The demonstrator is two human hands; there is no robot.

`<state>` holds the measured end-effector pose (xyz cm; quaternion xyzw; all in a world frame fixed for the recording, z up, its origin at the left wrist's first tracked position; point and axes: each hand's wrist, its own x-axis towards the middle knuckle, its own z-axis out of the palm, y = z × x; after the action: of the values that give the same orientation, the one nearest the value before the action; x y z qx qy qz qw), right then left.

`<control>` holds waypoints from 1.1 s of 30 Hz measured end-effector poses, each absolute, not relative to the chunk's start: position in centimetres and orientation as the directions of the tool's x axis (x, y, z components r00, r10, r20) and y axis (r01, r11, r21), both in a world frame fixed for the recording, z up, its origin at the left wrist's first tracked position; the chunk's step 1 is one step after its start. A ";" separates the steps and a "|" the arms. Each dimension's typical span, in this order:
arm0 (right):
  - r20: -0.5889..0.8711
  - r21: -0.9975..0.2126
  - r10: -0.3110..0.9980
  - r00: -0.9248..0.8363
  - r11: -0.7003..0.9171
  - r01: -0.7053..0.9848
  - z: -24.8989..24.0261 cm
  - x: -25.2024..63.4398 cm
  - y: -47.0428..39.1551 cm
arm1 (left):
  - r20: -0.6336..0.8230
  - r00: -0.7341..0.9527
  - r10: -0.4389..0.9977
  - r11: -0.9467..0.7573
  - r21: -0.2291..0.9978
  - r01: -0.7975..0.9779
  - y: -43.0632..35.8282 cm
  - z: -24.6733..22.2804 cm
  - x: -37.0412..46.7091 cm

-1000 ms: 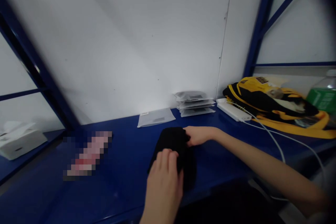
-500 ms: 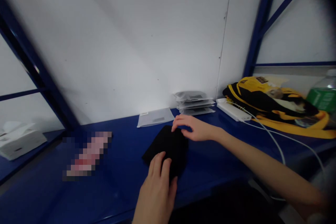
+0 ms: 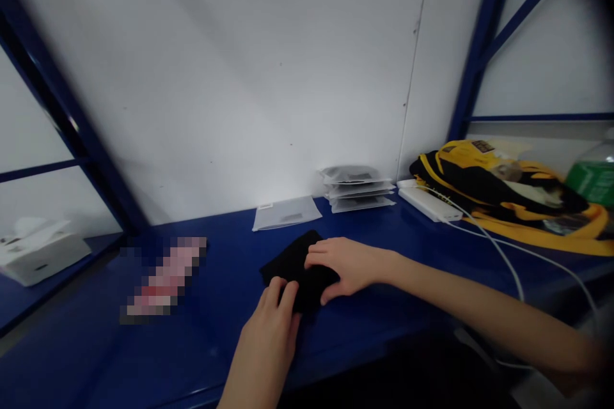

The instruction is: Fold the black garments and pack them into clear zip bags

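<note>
A folded black cloth (image 3: pixel 292 260) lies on the blue tabletop in front of me; its exact kind cannot be made out. My left hand (image 3: pixel 271 319) grips its near edge, with bent fingers on top and the thumb low at the side. Across the right part of the cloth curve the fingers of my right hand (image 3: pixel 343 262), its thumb against the right edge. Just behind the cloth lies a flat frosted plastic bag (image 3: pixel 286 213) with a small label. To the right of that bag is a stack of several similar bags (image 3: pixel 359 188) with dark contents.
A blurred-out pink item (image 3: pixel 167 278) lies on the left of the blue table (image 3: pixel 220 358). Farther left is a tissue box (image 3: pixel 41 255). At the right are a white power bank (image 3: pixel 429 201) with cables, a black and yellow bag (image 3: pixel 503 185) and a green-labelled bottle (image 3: pixel 592 179).
My right hand has come down and nearer onto the cloth, whose near right part is now drawn in, making it smaller. My left hand has shifted slightly left.
</note>
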<state>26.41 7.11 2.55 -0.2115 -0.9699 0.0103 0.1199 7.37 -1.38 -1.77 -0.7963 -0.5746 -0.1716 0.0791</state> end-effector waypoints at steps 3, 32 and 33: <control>0.250 -0.057 0.390 -0.886 0.919 0.389 2.4 26.2 6.8 | 0.367 0.279 0.888 -0.324 0.066 0.944 -0.9 -1.6 7.2; 0.536 -0.188 0.729 -0.425 0.594 0.782 2.8 27.9 9.9 | 0.043 0.283 0.958 -0.282 -0.016 0.959 9.3 3.8 5.2; 0.574 -0.220 0.728 -0.375 0.579 0.785 3.0 28.4 10.4 | 0.054 0.263 0.963 -0.260 -0.053 0.964 10.4 3.2 5.0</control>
<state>28.37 10.36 3.03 -0.4569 -0.8281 -0.0445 0.3218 4.96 10.36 3.16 -0.7937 -0.6071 -0.0056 0.0374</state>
